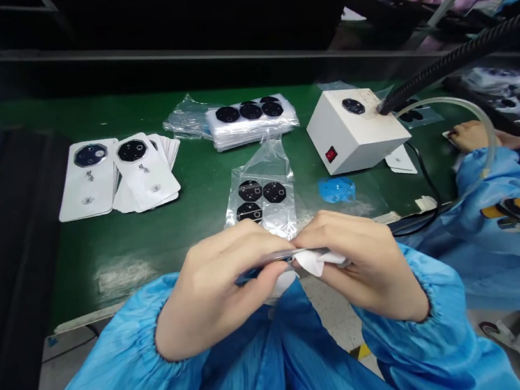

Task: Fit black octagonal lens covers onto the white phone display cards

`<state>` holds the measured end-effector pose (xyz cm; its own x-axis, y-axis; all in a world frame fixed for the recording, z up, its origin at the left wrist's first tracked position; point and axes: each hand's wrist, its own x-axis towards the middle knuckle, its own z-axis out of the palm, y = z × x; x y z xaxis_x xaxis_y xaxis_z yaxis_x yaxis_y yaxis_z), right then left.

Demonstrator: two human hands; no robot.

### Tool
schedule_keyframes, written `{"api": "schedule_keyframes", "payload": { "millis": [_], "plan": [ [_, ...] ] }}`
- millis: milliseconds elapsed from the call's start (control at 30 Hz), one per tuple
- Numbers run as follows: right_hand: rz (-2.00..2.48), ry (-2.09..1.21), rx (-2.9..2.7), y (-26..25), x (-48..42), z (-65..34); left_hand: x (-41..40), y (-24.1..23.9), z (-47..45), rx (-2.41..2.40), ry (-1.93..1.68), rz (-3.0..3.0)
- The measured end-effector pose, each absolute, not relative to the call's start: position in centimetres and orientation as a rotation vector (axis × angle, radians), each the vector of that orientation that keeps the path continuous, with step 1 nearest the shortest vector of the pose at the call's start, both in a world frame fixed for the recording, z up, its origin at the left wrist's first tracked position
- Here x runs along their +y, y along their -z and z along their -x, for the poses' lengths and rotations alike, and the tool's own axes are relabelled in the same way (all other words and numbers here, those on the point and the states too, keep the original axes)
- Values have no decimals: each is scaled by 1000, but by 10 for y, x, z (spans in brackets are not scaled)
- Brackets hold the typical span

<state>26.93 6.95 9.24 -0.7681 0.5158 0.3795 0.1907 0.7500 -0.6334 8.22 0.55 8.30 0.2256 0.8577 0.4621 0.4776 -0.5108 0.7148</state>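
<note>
Between my two hands is a thin flat panel (276, 256), seen almost edge-on, so its face is hidden. My left hand (221, 284) pinches its left side, thumb below and fingers above. On the right side, my right hand (360, 258) grips the same panel, with a crumpled white wipe (312, 262) between thumb and fingers. Just beyond my fingers lies a clear plastic sheet (278, 153) carrying several black octagonal camera-lens stickers (274, 192). Blue film pieces (337, 190) rest on the green table (206, 228) past my right hand.
White phone-back panels (89, 199) with black camera discs lie in fanned stacks at left. Behind the sheet is a pile of bagged lens stickers (253, 128). A white box (358, 133) with a red switch and hose stands right. A co-worker's hand (474, 136) is farther right.
</note>
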Motion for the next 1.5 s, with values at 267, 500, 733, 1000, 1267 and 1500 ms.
{"api": "schedule_keyframes", "payload": {
  "millis": [267, 500, 733, 1000, 1267, 1500],
  "plan": [
    [553, -969, -2328, -90, 70, -264, 3, -75, -79, 1277, -1036, -2142],
    [496, -1069, -2364, -97, 71, -263, 1, -79, -77, 1209, -1032, -2139],
    [487, -995, -2352, -95, 68, -263, -1, -78, -80, 1198, -1050, -2089],
    [480, -912, -2350, -90, 64, -262, -4, -76, -80, 1195, -1046, -2074],
    [537, -816, -2223, -95, 75, -281, -2, -80, -77, 1292, -1130, -1992],
    [815, -685, -1982, -98, 68, -292, 0, -78, -75, 1452, -1083, -1942]
  ]
}}
